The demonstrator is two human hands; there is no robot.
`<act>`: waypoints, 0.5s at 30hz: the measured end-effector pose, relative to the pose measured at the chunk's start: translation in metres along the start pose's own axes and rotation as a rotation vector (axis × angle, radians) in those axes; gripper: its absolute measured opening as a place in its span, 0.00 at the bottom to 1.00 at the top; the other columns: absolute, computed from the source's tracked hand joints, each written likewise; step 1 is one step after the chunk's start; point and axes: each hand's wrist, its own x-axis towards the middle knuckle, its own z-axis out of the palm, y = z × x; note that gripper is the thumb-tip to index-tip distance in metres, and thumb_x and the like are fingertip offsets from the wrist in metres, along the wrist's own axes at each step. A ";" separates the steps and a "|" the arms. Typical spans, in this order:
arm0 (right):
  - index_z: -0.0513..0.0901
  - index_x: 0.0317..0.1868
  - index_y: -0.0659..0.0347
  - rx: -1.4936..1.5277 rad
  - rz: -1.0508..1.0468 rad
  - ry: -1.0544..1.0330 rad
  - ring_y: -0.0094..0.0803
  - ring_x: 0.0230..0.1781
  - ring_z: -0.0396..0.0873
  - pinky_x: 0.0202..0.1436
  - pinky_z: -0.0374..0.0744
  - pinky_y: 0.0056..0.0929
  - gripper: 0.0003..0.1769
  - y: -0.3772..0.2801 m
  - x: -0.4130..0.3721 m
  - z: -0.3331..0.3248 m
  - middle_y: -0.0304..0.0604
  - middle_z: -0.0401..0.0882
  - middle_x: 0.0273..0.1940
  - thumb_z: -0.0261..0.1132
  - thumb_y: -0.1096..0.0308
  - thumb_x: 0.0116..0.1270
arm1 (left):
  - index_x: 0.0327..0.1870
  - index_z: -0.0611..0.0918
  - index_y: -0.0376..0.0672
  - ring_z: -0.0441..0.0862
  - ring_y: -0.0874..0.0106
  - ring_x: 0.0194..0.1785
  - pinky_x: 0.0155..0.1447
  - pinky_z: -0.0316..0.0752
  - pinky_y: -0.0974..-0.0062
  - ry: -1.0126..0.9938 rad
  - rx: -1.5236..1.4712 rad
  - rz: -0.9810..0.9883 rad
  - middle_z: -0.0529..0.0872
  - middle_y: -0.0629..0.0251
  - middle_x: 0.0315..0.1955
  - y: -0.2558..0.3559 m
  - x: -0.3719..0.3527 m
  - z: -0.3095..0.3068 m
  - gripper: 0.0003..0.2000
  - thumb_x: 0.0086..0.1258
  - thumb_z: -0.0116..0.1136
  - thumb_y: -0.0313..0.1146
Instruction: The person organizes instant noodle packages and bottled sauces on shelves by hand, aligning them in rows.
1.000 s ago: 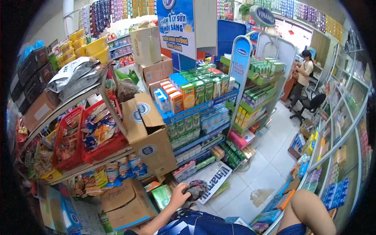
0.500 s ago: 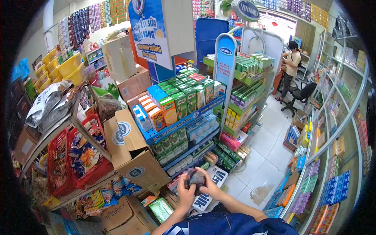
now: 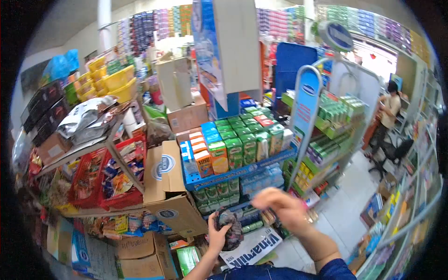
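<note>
My left hand [image 3: 216, 237] is closed around a dark, crumpled bundle [image 3: 233, 235], purplish-black and soft-looking, with the thumb lying across it. What the bundle is, I cannot tell. My right hand [image 3: 282, 208] is raised to the right of it, apart from the bundle and blurred by motion. Its fingers stretch leftward with nothing visible in them. Below the bundle lies a white Vinamilk sign [image 3: 254, 248] with black letters. Just beyond both hands stands a blue display rack [image 3: 242, 173] stacked with green, orange and blue milk cartons [image 3: 234, 153].
An opened Dutch Lady box [image 3: 179, 212] stands left of the rack, beside red baskets [image 3: 123, 200] of packaged snacks. More cardboard [image 3: 135, 249] lies lower left. A tiled aisle [image 3: 343, 210] runs to the right, past shelves and a black chair [image 3: 392, 154]. A person [image 3: 388, 112] stands far back.
My right hand has left the bundle and lifted to the right. The left hand keeps hold of it. The view has turned left, so the racks appear farther right.
</note>
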 end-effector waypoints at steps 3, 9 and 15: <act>0.77 0.31 0.66 0.527 -0.165 -0.288 0.38 0.45 0.69 0.52 0.67 0.33 0.29 -0.108 0.029 0.005 0.51 0.70 0.39 0.52 0.43 0.60 | 0.53 0.65 0.39 0.71 0.70 0.50 0.56 0.64 0.74 0.126 -0.098 -0.068 0.73 0.60 0.44 0.000 0.006 0.002 0.25 0.52 0.58 0.23; 0.77 0.28 0.57 0.542 -0.151 -0.384 0.39 0.30 0.71 0.36 0.74 0.39 0.15 -0.151 0.020 -0.025 0.45 0.73 0.31 0.52 0.55 0.62 | 0.53 0.66 0.38 0.67 0.68 0.55 0.59 0.60 0.73 0.210 0.087 -0.119 0.70 0.59 0.49 -0.030 -0.024 -0.002 0.27 0.51 0.61 0.27; 0.77 0.37 0.57 0.492 -0.062 -0.295 0.36 0.33 0.71 0.34 0.73 0.33 0.06 -0.171 -0.016 -0.024 0.44 0.73 0.37 0.59 0.69 0.58 | 0.54 0.66 0.37 0.67 0.70 0.55 0.59 0.60 0.73 0.221 0.007 -0.238 0.72 0.59 0.49 -0.053 -0.052 -0.009 0.27 0.52 0.63 0.28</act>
